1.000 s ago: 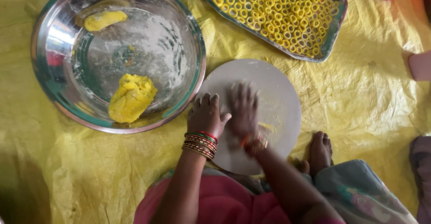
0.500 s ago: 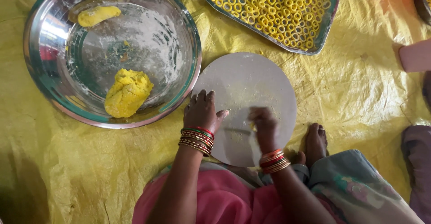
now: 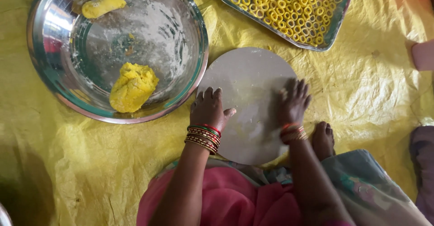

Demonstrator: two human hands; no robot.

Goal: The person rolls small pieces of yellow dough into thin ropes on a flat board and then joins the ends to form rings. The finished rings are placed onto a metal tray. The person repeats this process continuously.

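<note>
A person sits on a crinkled yellow plastic sheet (image 3: 58,171), seen from above, with both hands laid on a round, flat grey rolling board (image 3: 246,79) in front of their knees. The left hand (image 3: 209,110) rests palm down on the board's left edge, fingers together and nearly flat, thumb out to the side; it grips nothing. The right hand (image 3: 294,101) presses flat on the board's right part, fingers spread; whether a thin piece of dough lies beneath it cannot be told, though a pale speck shows just beside its fingertips. Both wrists carry red and gold bangles.

To the left, touching the board's rim, stands a wide, flour-dusted steel bowl (image 3: 45,79) holding a large lump of yellow dough (image 3: 133,86) near its front and a smaller yellow piece (image 3: 103,6) at the back. Beyond the board lies a steel tray (image 3: 337,24) crowded with small yellow dough rings. A bare foot (image 3: 322,140) peeks out by the right wrist.

The step looks like rolling dough under the palm (a judgement only). Continuing would call for even, light pressure from the right palm while the left steadies the board.
</note>
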